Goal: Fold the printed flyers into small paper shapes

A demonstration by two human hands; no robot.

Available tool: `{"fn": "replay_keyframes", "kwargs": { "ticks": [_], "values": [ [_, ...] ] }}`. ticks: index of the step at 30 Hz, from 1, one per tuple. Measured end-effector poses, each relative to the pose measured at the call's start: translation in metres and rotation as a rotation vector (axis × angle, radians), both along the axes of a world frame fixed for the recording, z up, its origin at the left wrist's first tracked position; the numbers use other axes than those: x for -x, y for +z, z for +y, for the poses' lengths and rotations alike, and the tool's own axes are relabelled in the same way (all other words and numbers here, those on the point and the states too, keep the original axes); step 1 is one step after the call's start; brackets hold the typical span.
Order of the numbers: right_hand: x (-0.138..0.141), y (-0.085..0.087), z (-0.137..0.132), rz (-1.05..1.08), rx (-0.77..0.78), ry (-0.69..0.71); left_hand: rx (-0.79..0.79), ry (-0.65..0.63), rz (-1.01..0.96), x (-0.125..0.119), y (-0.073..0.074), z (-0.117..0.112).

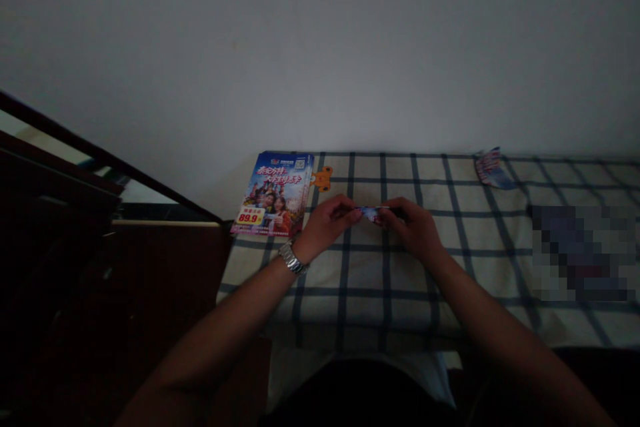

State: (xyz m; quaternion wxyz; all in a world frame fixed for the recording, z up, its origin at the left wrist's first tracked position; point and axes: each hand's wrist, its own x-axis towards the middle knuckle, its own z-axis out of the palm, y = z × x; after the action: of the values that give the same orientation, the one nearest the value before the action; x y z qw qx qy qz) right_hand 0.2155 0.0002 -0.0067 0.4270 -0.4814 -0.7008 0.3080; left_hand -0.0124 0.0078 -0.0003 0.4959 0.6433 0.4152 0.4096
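My left hand [327,220], with a metal watch on its wrist, and my right hand [413,225] meet over a checked cloth surface [450,260]. Both pinch a small folded piece of coloured paper [371,213] between their fingertips, one hand at each end. The paper is held just above the cloth. A colourful printed flyer [274,193] with a yellow price tag lies flat to the left of my left hand.
A small orange paper figure [321,179] lies beside the flyer's top right corner. Another folded coloured paper [493,170] rests at the back right. A blurred patch covers the right part of the cloth. Dark wooden furniture [100,267] stands at the left, a pale wall behind.
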Motion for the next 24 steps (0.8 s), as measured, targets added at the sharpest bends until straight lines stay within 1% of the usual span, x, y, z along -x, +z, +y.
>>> {"fn": "replay_keyframes", "kwargs": {
  "ticks": [3,8,12,20,24],
  "values": [
    [0.0012,0.0009,-0.0004,0.019,0.013,0.013,-0.008,0.024,0.004,-0.0003,0.0022,-0.0010],
    [0.0018,0.0021,-0.0003,0.016,0.001,-0.001,0.019,0.017,-0.032,-0.0005,0.0044,-0.0018],
    [0.0014,0.0028,-0.0004,0.014,0.027,-0.001,0.022,0.020,-0.027,-0.0010,0.0061,-0.0030],
    [0.0017,0.0035,-0.0003,0.009,0.040,-0.002,0.042,0.003,-0.079,-0.0010,0.0012,-0.0016],
    [0.0017,0.0036,-0.0006,-0.002,0.039,-0.010,0.047,0.000,-0.094,-0.0005,0.0024,-0.0021]
  ]
}}
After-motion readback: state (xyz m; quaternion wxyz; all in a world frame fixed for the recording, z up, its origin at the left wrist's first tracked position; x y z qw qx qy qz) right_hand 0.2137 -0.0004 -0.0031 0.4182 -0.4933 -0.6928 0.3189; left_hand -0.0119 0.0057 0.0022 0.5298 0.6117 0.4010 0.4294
